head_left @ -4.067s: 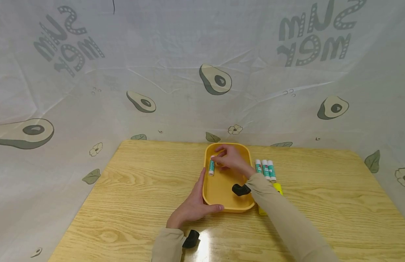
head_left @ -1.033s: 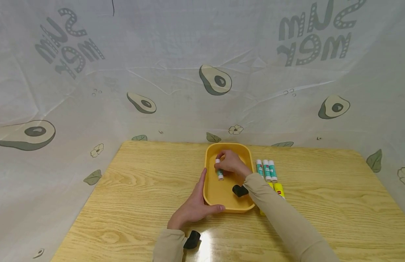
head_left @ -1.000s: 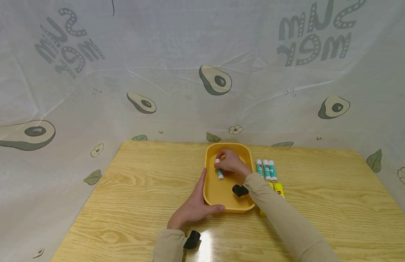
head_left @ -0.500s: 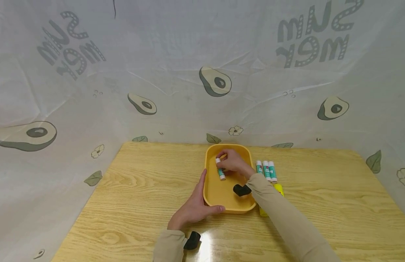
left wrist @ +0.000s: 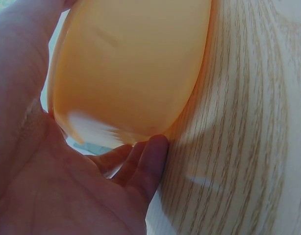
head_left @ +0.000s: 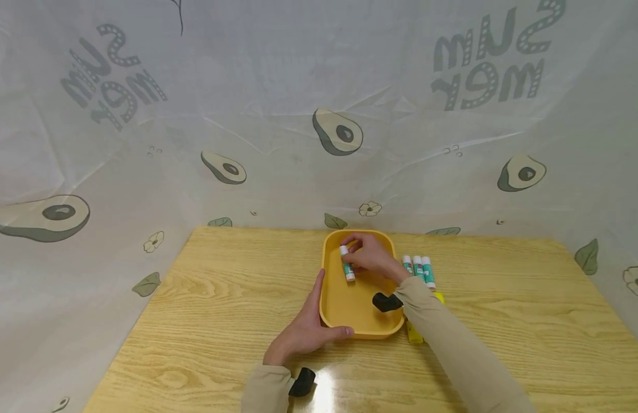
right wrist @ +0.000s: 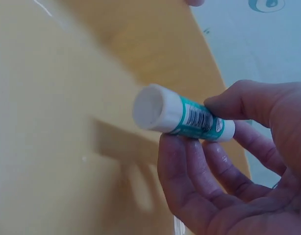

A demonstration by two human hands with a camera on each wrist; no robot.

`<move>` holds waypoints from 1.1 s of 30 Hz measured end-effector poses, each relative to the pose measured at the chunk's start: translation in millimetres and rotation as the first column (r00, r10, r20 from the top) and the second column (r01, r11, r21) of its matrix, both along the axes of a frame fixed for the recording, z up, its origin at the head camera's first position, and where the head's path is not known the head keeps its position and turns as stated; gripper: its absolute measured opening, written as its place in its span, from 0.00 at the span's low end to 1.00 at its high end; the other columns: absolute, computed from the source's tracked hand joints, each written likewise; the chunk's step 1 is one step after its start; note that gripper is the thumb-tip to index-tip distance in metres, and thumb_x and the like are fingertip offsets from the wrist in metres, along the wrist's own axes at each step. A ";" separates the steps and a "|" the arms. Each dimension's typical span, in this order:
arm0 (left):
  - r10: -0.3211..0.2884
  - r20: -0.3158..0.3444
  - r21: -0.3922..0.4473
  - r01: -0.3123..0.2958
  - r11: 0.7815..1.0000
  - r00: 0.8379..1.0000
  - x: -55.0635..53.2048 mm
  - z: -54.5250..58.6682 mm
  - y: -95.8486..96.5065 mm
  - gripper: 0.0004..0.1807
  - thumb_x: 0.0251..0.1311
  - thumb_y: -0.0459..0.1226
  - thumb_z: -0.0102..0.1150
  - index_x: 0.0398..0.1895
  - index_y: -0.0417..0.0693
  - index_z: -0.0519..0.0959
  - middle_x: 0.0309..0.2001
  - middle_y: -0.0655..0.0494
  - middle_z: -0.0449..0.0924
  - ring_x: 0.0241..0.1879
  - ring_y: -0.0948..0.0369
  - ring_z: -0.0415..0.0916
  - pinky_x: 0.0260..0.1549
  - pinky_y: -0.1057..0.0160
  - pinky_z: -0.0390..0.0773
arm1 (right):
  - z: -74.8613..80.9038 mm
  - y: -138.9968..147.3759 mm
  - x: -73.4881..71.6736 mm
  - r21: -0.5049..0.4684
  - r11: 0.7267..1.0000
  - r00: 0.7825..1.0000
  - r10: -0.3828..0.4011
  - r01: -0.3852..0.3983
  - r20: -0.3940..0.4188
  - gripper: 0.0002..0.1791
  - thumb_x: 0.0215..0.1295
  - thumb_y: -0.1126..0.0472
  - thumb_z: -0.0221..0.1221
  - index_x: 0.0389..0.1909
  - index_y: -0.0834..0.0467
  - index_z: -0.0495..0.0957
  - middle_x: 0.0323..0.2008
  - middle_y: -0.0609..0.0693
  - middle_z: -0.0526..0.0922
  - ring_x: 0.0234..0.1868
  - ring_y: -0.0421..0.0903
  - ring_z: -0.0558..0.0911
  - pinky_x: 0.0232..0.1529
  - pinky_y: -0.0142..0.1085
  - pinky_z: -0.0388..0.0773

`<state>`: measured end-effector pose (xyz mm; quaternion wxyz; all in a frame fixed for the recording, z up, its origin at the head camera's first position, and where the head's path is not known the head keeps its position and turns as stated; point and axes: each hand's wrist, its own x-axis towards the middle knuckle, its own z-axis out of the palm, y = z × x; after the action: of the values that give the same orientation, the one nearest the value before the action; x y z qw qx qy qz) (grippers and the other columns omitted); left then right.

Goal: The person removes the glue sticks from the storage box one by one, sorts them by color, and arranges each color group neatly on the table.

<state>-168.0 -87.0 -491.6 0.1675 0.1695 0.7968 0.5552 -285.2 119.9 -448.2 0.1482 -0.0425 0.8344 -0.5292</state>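
Observation:
My right hand (head_left: 367, 252) pinches a glue stick (right wrist: 197, 120) between thumb and fingertips, inside the yellow-orange tray (head_left: 344, 312). The stick is teal with white ends and a barcode on its label. In the right wrist view its wide white end points toward the tray's inside, and a shadow falls on the tray surface. My left hand (head_left: 303, 332) holds the tray's near left corner. Its thumb lies along the near rim and its fingers along the left wall. In the left wrist view the fingertips (left wrist: 158, 147) meet the outer wall close to the tabletop.
Right of the tray, several teal-and-white glue sticks (head_left: 419, 269) lie side by side. Nearer, a yellow tube (head_left: 414, 332) shows partly beneath my right sleeve (head_left: 453, 338). The wooden table (head_left: 220, 298) ends at a printed cloth (head_left: 277, 189) behind it.
Compared with the first frame, the glue stick has moved right from the tray's left side, within my right hand's pinch. Lately it shifts and tilts slightly. My left hand keeps its place.

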 end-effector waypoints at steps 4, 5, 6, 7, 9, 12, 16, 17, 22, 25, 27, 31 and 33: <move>0.001 -0.003 0.008 -0.001 1.000 1.000 0.3 0.0 0.3 0.70 0.55 0.48 0.76 0.83 0.66 0.27 0.84 0.52 0.37 0.80 0.53 0.49 0.78 0.44 0.49 | 4.8 4.1 3.2 -0.026 0.999 1.000 0.019 -0.020 -0.011 0.21 0.64 0.65 0.67 0.57 0.60 0.78 0.48 0.60 0.77 0.35 0.48 0.83 0.40 0.43 0.88; 0.002 -0.006 0.005 -0.002 1.000 1.000 0.4 0.1 0.3 0.70 0.55 0.49 0.76 0.83 0.66 0.27 0.84 0.52 0.36 0.80 0.53 0.49 0.78 0.44 0.49 | 5.4 5.3 3.9 -0.027 0.999 0.999 0.027 -0.028 -0.021 0.21 0.65 0.65 0.67 0.58 0.60 0.78 0.49 0.60 0.77 0.36 0.48 0.84 0.40 0.43 0.88; 0.003 -0.008 0.002 -0.003 1.000 1.000 0.5 0.0 0.4 0.70 0.55 0.49 0.76 0.83 0.66 0.27 0.84 0.52 0.36 0.81 0.53 0.48 0.79 0.43 0.49 | 6.1 6.7 4.8 -0.028 0.999 0.999 0.037 -0.038 -0.032 0.21 0.65 0.64 0.66 0.59 0.60 0.77 0.49 0.61 0.77 0.37 0.48 0.84 0.41 0.44 0.88; 0.004 -0.009 -0.001 -0.004 1.000 1.000 0.7 0.0 0.4 0.70 0.55 0.50 0.77 0.83 0.66 0.27 0.84 0.53 0.36 0.81 0.53 0.47 0.79 0.43 0.49 | 6.5 8.0 5.6 -0.032 0.999 0.998 0.042 -0.044 -0.040 0.21 0.66 0.64 0.66 0.59 0.60 0.77 0.49 0.61 0.78 0.37 0.49 0.84 0.42 0.45 0.88; 0.006 -0.010 -0.010 -0.006 1.000 1.000 1.0 -0.2 0.3 0.71 0.54 0.51 0.77 0.83 0.66 0.27 0.84 0.53 0.35 0.81 0.53 0.46 0.79 0.43 0.48 | 7.5 11.0 7.6 -0.032 0.998 0.997 0.055 -0.057 -0.061 0.21 0.66 0.64 0.67 0.59 0.60 0.77 0.50 0.61 0.78 0.39 0.49 0.84 0.42 0.45 0.88; 0.008 -0.007 -0.012 -0.009 1.000 1.000 1.1 -0.3 0.2 0.71 0.53 0.52 0.77 0.83 0.65 0.27 0.84 0.54 0.35 0.81 0.53 0.46 0.79 0.43 0.49 | 9.6 15.7 11.4 -0.047 0.996 0.994 0.074 -0.078 -0.083 0.22 0.66 0.63 0.67 0.60 0.59 0.77 0.50 0.61 0.77 0.40 0.49 0.84 0.43 0.44 0.88; 0.011 -0.001 -0.013 -0.011 1.000 1.000 1.5 0.8 0.4 0.72 0.53 0.53 0.77 0.83 0.65 0.27 0.84 0.54 0.36 0.81 0.53 0.47 0.79 0.43 0.48 | 15.3 21.7 17.9 -0.076 0.992 0.991 0.091 -0.099 -0.102 0.22 0.67 0.63 0.66 0.61 0.61 0.76 0.51 0.61 0.77 0.41 0.50 0.83 0.43 0.44 0.88; 0.011 -0.001 -0.015 -0.011 1.000 1.000 1.5 1.4 0.5 0.71 0.53 0.53 0.77 0.83 0.66 0.27 0.84 0.54 0.36 0.81 0.53 0.47 0.79 0.43 0.48 | 16.6 23.0 19.2 -0.081 0.992 0.990 0.090 -0.098 -0.104 0.23 0.67 0.63 0.66 0.61 0.61 0.75 0.51 0.62 0.76 0.42 0.50 0.83 0.43 0.44 0.88; 0.007 0.001 -0.007 -0.007 1.000 1.000 1.7 2.3 0.7 0.72 0.52 0.53 0.78 0.83 0.67 0.28 0.84 0.54 0.36 0.81 0.53 0.46 0.79 0.43 0.47 | 19.5 29.3 24.6 -0.078 0.994 0.992 0.068 -0.076 -0.108 0.23 0.68 0.62 0.66 0.61 0.60 0.75 0.53 0.62 0.76 0.43 0.51 0.84 0.43 0.43 0.88; 0.006 0.001 -0.002 -0.006 1.000 1.000 1.3 1.8 0.6 0.72 0.52 0.53 0.78 0.83 0.67 0.28 0.84 0.55 0.36 0.81 0.53 0.45 0.79 0.43 0.47 | 21.5 33.3 27.5 -0.070 0.995 0.990 0.068 -0.077 -0.127 0.22 0.68 0.62 0.66 0.61 0.59 0.75 0.53 0.61 0.77 0.43 0.51 0.84 0.42 0.42 0.88; 0.005 -0.002 -0.005 -0.005 1.000 1.000 1.2 1.5 0.5 0.72 0.52 0.53 0.78 0.83 0.67 0.28 0.84 0.54 0.35 0.81 0.53 0.45 0.79 0.43 0.47 | 24.1 36.0 29.9 -0.072 0.994 0.988 0.067 -0.078 -0.139 0.22 0.68 0.62 0.66 0.61 0.59 0.75 0.53 0.61 0.77 0.44 0.52 0.84 0.42 0.42 0.88; 0.006 -0.007 -0.022 -0.006 1.000 1.000 1.5 1.4 0.3 0.71 0.52 0.54 0.77 0.83 0.68 0.27 0.84 0.54 0.35 0.81 0.52 0.45 0.79 0.42 0.47 | 30.4 42.9 35.3 -0.072 0.994 0.985 0.074 -0.086 -0.156 0.23 0.69 0.61 0.66 0.62 0.59 0.74 0.55 0.62 0.77 0.46 0.53 0.84 0.43 0.43 0.88; 0.007 -0.008 -0.025 -0.007 1.000 1.000 1.5 1.1 0.3 0.72 0.52 0.54 0.77 0.83 0.68 0.27 0.84 0.54 0.36 0.82 0.52 0.45 0.79 0.42 0.47 | 32.8 46.7 37.4 -0.080 0.993 0.985 0.076 -0.089 -0.154 0.23 0.69 0.60 0.65 0.63 0.60 0.74 0.56 0.63 0.76 0.46 0.53 0.84 0.43 0.44 0.88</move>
<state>-166.6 -86.7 -490.6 0.1643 0.1669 0.8049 0.5453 -247.8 166.6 -415.4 0.1045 -0.1230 0.8170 -0.5536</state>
